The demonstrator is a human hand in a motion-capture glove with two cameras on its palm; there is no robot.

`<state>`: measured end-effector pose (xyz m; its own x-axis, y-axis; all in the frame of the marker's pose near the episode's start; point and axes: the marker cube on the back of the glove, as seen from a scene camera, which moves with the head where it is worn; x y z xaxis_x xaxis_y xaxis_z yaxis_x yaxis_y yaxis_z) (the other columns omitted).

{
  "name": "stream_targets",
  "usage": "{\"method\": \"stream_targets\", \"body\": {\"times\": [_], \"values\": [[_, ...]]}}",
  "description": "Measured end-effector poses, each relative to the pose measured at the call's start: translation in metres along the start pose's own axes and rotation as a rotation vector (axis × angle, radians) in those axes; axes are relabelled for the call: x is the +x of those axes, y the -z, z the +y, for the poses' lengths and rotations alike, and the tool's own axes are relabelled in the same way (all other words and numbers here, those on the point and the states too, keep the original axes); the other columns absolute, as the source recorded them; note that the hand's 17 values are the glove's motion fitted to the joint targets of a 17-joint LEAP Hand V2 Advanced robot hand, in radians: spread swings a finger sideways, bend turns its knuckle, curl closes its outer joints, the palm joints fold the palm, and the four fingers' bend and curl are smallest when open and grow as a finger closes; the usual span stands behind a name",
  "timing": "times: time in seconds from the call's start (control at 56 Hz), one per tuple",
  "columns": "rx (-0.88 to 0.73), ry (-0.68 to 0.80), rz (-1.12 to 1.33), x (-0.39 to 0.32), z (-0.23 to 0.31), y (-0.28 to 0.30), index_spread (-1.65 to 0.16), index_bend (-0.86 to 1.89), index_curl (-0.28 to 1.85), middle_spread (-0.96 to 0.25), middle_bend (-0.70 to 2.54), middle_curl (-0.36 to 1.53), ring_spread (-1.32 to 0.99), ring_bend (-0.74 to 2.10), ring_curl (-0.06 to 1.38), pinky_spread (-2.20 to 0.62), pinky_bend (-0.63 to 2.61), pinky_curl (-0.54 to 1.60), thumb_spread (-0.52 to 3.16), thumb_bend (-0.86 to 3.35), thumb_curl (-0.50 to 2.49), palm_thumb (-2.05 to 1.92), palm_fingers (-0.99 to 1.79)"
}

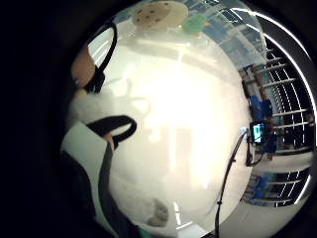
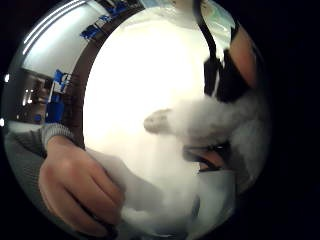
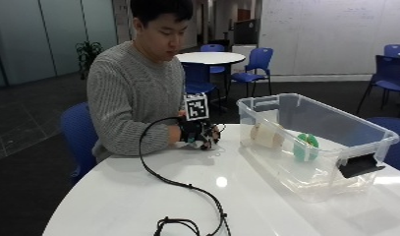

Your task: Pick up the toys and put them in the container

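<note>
The white plush toy (image 2: 210, 120) sits in my gloved right hand (image 3: 198, 133), my fingers (image 2: 245, 50) curled round its furry body, so the hand is closed on it. I hold it just above the white table (image 3: 186, 196), close to the near edge in front of my chest. One small paw (image 2: 157, 121) sticks out of the grip over the bright tabletop.

My bare left hand (image 2: 75, 187) is right beside it, curled and touching a white fuzzy part of what I hold; the outside view hides that hand behind the glove.

To the side stands the clear plastic container (image 3: 357, 128), open at the top, its near wall apart from my hand with bare table between. Inside it lie a cream spotted toy (image 3: 265, 135) and a green toy (image 3: 305, 146), beside each other near the middle; much of its floor is free around them. The little-finger view shows the same two toys (image 1: 159, 14) (image 1: 195, 22) through the wall, across a stretch of table.
</note>
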<state>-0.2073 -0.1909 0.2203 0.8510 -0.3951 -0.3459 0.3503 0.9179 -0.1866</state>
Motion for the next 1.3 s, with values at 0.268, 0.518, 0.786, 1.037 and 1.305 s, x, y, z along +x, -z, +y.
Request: {"method": "stream_targets", "body": {"times": [0.268,0.518,0.786,1.037,1.305], "values": [[0.088,0.012,-0.322,0.049,-0.024,0.089,-0.38,0.63,0.73,-0.3,0.47,0.31,-0.55,0.6,0.58,-0.43,1.01,0.37,0.99,0.18,0.78,0.72,0.93],[0.195,-0.022,-0.344,0.113,-0.084,0.171,-0.34,0.64,0.82,-0.34,0.51,0.38,-0.63,0.59,0.63,-0.44,1.0,0.4,0.74,0.15,0.94,0.71,0.92],[0.122,-0.396,-0.282,0.192,-0.255,0.131,-0.33,0.65,0.89,-0.35,0.46,0.44,-0.64,0.55,0.68,-0.44,1.03,0.42,0.6,0.13,1.07,0.69,0.8],[-0.068,-0.43,-0.299,0.217,-0.303,0.08,-0.37,0.56,0.93,-0.36,0.36,0.48,-0.63,0.5,0.7,-0.43,1.11,0.44,0.61,0.12,1.14,0.67,0.68],[-0.306,-0.33,-0.326,0.204,-0.287,0.055,-0.37,0.06,0.62,-0.15,0.08,0.35,-0.25,0.16,0.6,-0.1,1.3,0.46,1.12,-0.07,0.82,0.13,-0.35]]}}
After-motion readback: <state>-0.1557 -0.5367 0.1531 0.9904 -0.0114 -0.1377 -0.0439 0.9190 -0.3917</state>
